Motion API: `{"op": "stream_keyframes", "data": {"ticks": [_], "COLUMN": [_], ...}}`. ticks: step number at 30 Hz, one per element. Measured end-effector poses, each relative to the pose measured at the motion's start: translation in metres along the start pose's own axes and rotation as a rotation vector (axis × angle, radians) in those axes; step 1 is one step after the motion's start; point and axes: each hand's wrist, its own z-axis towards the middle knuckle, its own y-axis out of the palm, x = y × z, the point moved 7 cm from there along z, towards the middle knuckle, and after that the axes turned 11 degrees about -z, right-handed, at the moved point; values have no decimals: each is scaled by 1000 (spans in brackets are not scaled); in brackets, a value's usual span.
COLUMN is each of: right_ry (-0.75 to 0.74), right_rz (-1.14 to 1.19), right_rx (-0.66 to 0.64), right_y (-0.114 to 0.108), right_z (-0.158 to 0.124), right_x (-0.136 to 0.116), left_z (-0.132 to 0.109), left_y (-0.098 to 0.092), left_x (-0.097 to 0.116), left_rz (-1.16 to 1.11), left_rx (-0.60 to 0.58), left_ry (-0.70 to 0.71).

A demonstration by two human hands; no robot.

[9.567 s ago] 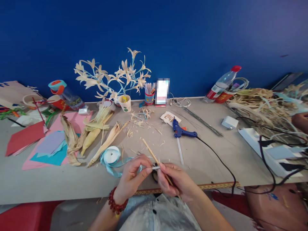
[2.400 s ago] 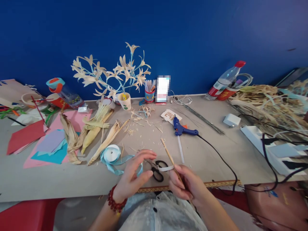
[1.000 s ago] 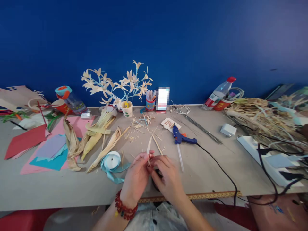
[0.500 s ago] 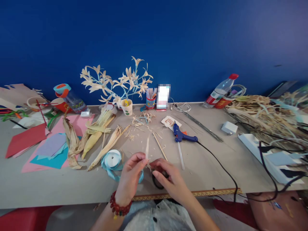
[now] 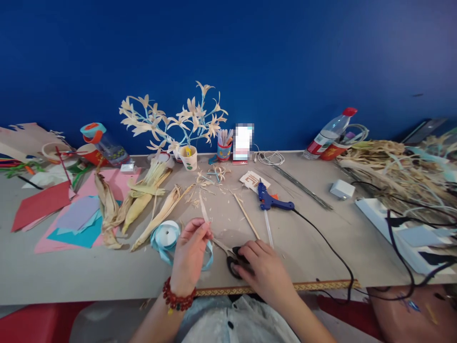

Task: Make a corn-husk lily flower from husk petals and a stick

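My left hand (image 5: 193,245) pinches a narrow pale corn husk strip (image 5: 203,205), which points up and away from the fingertips. My right hand (image 5: 262,267) has its fingers on the black handles of a pair of scissors (image 5: 223,246), whose blades point left toward the pinching fingers. The scissors lie low over the table, and part of the handles is hidden. Beside my left hand sits a spool of light blue ribbon (image 5: 167,234), its loose end trailing behind that hand. Beyond my right hand lies a thin pale stick (image 5: 246,214).
A blue glue gun (image 5: 271,200) with a glue stick lies right of centre, its cord running to the edge. Corn husks (image 5: 146,205) and coloured paper (image 5: 76,214) spread on the left. Husk flowers in a paper cup (image 5: 188,162) stand behind. A power strip (image 5: 385,233) is at right.
The scissors have come away from beneath my right hand, with that hand shifting right and down onto the handles. My left hand has tilted the husk strip to the left.
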Motion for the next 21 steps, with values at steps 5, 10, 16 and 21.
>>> {"op": "stream_keyframes", "data": {"ticks": [5,10,16,21], "right_ry": [177,426,489,358], "right_rz": [26,515,1217,1293], "right_rx": [-63,-143,-67,-185], "right_y": [4,10,29,36], "right_z": [-4,-12,-21,-25], "right_x": [16,40,30,2], "left_z": [0,0,2,2], "left_y": [4,6,12,15], "left_x": [6,9,12,12], "left_rz": [-46,-129,-181,-169], "left_rx": [-4,-9,5,49], "left_ry": [3,5,39,105]}}
